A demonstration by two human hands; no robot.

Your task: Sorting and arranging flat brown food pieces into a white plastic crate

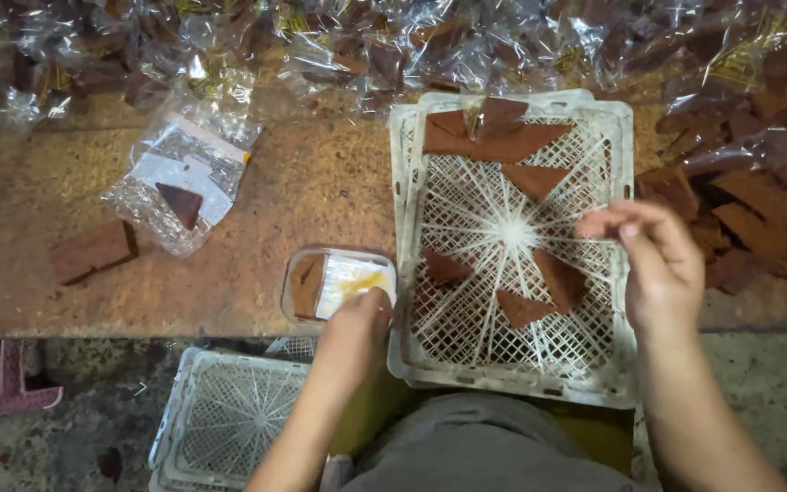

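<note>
While the left hand [354,321] rests with fingers curled on the near edge of a small clear tub [339,282] holding a brown slab and yellowish paste, the right hand [656,264] hovers over the white lattice tray [612,137] with thumb and forefinger pinched together; whether they grip anything I cannot tell. Judged by what lies there, work is partway: five or so brown wedges [539,282] lie on the tray, most just at nine o'clock of the right fingertips, and a heap of unwrapped pieces [749,219] remains at three o'clock, with wrapped packets [393,46] banked at twelve.
</note>
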